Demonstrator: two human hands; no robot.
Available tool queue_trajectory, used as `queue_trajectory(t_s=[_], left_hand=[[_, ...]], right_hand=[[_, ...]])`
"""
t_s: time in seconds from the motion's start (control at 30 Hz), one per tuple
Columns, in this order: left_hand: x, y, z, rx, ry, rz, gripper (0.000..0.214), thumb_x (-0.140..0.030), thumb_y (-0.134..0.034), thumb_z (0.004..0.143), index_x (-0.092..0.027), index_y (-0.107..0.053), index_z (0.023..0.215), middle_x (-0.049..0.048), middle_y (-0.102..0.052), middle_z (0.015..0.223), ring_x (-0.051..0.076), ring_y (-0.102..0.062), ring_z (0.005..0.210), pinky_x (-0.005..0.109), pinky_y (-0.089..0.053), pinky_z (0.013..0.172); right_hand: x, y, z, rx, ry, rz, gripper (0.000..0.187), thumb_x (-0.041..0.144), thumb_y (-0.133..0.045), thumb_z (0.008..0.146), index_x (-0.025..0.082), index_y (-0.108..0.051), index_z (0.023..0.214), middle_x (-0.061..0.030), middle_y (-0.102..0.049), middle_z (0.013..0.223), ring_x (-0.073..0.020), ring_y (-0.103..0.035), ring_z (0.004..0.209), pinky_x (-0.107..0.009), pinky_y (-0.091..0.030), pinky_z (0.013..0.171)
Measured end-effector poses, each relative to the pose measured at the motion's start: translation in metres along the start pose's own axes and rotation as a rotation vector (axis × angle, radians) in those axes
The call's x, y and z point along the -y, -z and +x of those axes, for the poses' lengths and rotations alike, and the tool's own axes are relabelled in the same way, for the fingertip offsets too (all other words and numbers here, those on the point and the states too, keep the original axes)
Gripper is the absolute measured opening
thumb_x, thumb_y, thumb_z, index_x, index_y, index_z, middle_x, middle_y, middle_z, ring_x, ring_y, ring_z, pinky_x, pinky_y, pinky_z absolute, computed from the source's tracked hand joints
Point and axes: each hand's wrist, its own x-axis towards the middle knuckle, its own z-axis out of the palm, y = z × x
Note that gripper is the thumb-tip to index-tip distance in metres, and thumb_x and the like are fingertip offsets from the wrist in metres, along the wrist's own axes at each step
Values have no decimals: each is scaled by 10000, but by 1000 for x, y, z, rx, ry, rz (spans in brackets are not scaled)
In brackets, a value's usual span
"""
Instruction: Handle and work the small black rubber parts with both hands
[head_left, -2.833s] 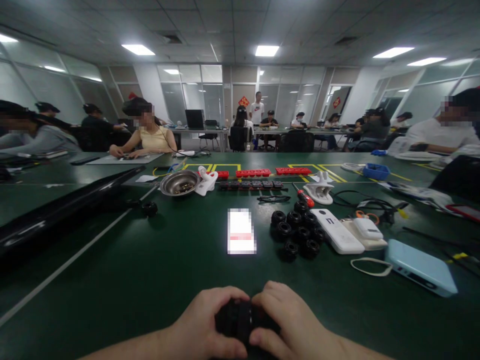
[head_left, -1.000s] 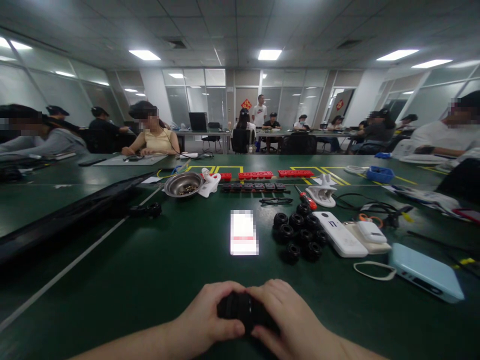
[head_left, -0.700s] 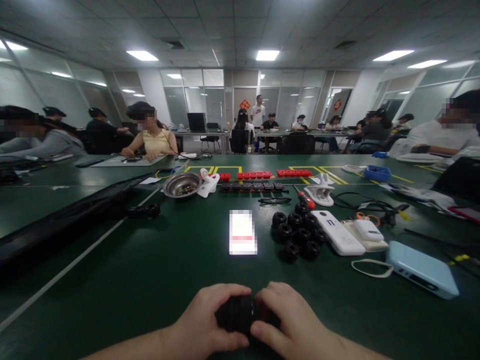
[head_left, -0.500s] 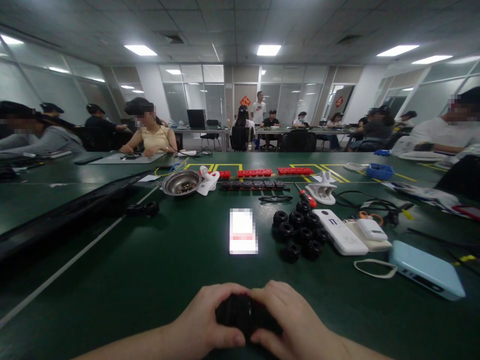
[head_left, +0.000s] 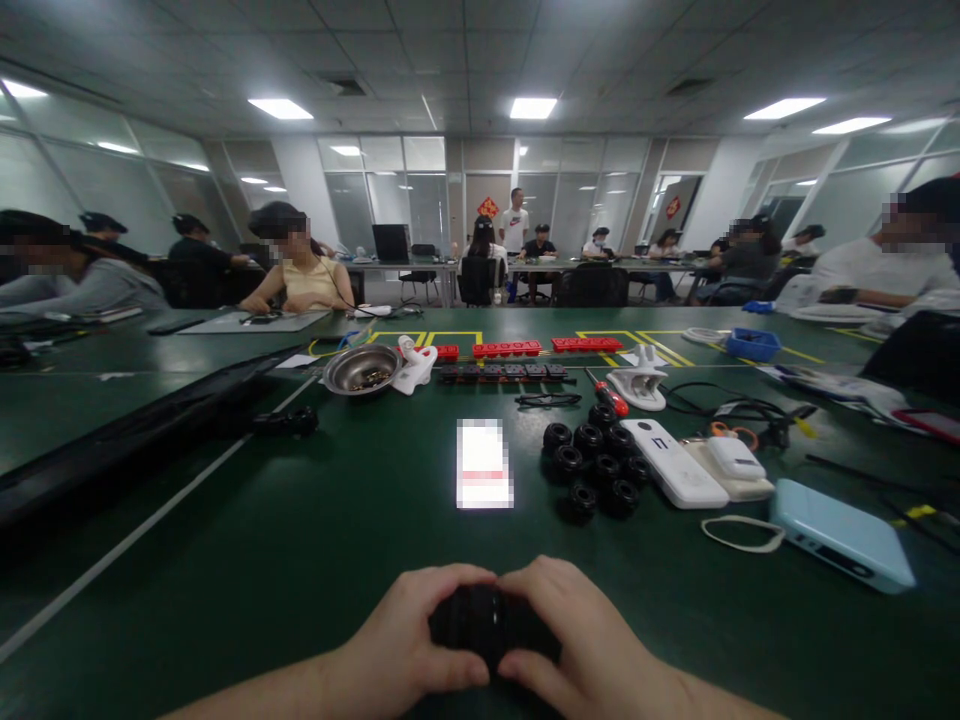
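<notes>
Low in the view, my left hand (head_left: 416,632) and my right hand (head_left: 574,632) close around a black wheel (head_left: 477,622) from either side. Their fingertips nearly meet above it, and the thumbs lie along its near side. Much of the wheel is covered by the fingers, and its dark surface shows little detail. Beyond my right hand lies a cluster of similar black wheels (head_left: 606,466). A brightly lit, pixelated screen (head_left: 484,465) lies on the green table (head_left: 360,500) straight ahead of both hands.
A metal bowl (head_left: 363,371) holds small pieces. Red trays (head_left: 508,349), a black strip of parts (head_left: 504,373) and a screwdriver (head_left: 611,397) lie farther back. On the right are a white power bank (head_left: 673,465) and light-blue box (head_left: 843,535). A long black bag (head_left: 135,430) stretches along the left.
The view has shifted slightly, so the table items appear a little farther left. Both hands keep their hold on the wheel, with hardly any visible movement.
</notes>
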Motion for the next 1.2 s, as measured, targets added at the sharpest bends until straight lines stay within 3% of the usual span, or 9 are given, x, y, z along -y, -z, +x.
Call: queue_trajectory(t_s=[0.1,0.23,0.33,0.53,0.7,0.87,0.97,1.07,1.2], left_hand=[[1,-1,0,-22,-13,48,522,-508,-669,581,-200,-591,995,34,-653,921,196,-598,817,274,-451,723],[5,-2,0,-23,-13,99,582,-481,-703,556,-213,-562,1054,43,-642,976,201,-593,865,284,-446,769],[7,-2,1,11,6,92,698,-512,-703,535,-224,-513,1141,46,-638,993,207,-597,867,291,-451,772],[1,0,2,-10,-21,49,583,-594,-609,588,-208,-586,1025,35,-661,945,199,-604,834,272,-462,737],[2,-3,-2,-103,-62,121,553,-542,-632,603,-218,-565,1046,41,-660,956,198,-610,835,276,-467,740],[9,-6,-4,-51,-91,175,645,-508,-670,585,-239,-496,1145,39,-650,992,199,-612,863,275,-470,761],[9,-6,-1,-29,-42,158,715,-538,-677,557,-235,-475,1172,43,-648,995,205,-612,857,284,-476,752],[6,-4,1,-53,-23,147,613,-544,-665,570,-235,-543,1085,37,-653,997,210,-604,874,292,-466,767],[1,-3,0,-112,-8,156,567,-545,-658,577,-218,-574,1033,41,-660,951,210,-609,843,293,-469,736]], right_hand=[[-1,2,0,-17,16,4,401,302,-656,664,137,-546,1013,-79,-597,914,-215,-516,811,-336,-388,715],[-6,-2,2,-10,-32,-36,218,352,-587,725,147,-587,802,-43,-587,734,-179,-501,668,-299,-372,604],[-8,-4,3,34,-41,-62,243,390,-590,735,150,-582,698,-30,-575,678,-160,-489,633,-277,-364,581],[-1,2,0,9,6,-24,358,294,-665,659,142,-550,962,-67,-581,887,-198,-500,806,-315,-393,711],[1,1,-2,-63,7,-14,304,412,-543,729,153,-536,889,-58,-563,822,-192,-485,733,-330,-392,673],[-4,-3,1,40,2,-98,243,371,-485,813,160,-552,713,-37,-560,699,-167,-471,667,-279,-376,598],[-4,-1,3,39,41,-84,269,387,-584,751,142,-577,862,-60,-589,789,-185,-485,726,-289,-393,630],[-2,3,3,40,67,-52,370,300,-608,726,136,-524,1047,-77,-586,928,-202,-488,824,-322,-393,721],[-3,3,2,3,-60,-40,343,337,-616,695,145,-537,968,-68,-566,879,-204,-489,777,-330,-389,683]])
